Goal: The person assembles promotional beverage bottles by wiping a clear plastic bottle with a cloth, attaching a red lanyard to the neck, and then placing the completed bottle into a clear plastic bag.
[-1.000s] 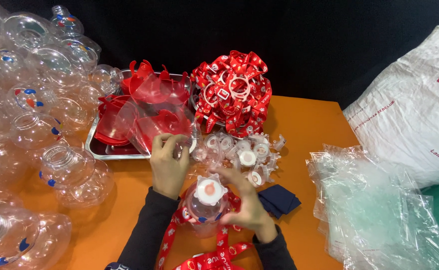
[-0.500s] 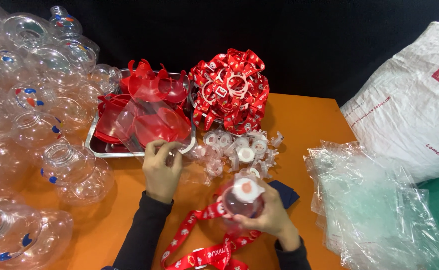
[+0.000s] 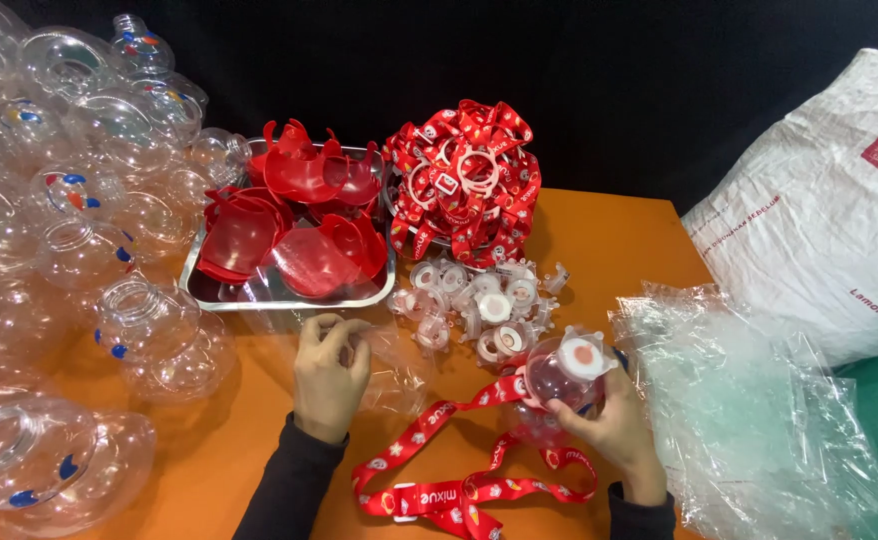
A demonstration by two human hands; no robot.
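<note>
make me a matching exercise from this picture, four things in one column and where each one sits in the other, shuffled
Things:
1. red plastic shells
2. red lanyard heap
3. white woven sack
4. clear plastic bottles

Places:
A. at the right edge, beyond the crumpled clear bags
B. piled along the left side of the orange table
C. inside the metal tray
D. at the back of the table, right of the tray

Pairs: 1-C, 2-D, 3-A, 4-B
</note>
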